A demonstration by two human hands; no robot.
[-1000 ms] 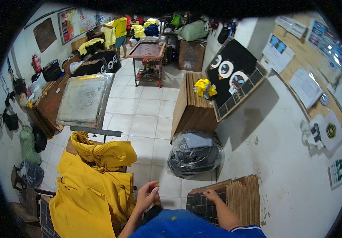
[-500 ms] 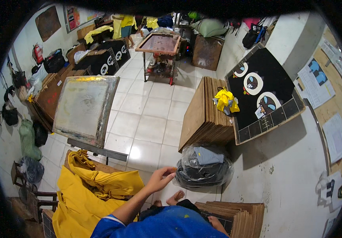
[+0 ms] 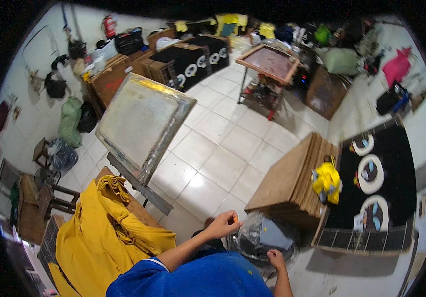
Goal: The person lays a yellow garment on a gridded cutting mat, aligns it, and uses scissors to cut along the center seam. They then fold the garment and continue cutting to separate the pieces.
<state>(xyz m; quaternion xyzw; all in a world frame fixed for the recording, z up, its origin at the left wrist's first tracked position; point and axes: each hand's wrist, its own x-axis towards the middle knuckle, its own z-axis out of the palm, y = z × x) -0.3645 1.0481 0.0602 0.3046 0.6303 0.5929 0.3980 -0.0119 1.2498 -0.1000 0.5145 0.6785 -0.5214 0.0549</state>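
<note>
My left hand [image 3: 224,225] is held in front of my body with its fingers pinched together. A speck of orange shows at the fingertips, too small to name. My right hand [image 3: 276,258] hangs lower on the right, fingers curled in; anything inside them is hidden. Beyond and below both hands stands a clear plastic bag [image 3: 268,236] with dark and grey cloth in it. A heap of yellow fabric [image 3: 104,237] lies on a board at my left. Past it, a framed printing screen [image 3: 141,123] rests tilted on a metal bar stand.
Upright brown boards [image 3: 292,178] stand at right, topped by a yellow and grey cloth bundle [image 3: 327,180]. Beside them leans a black printed panel [image 3: 371,183]. A wheeled table [image 3: 267,64] carries another frame farther off. A wooden stool [image 3: 57,198] stands at left.
My view has swung left, so the room's things sit farther right and tilted. My right hand has come up into sight in front of me. My left hand keeps its pinch.
</note>
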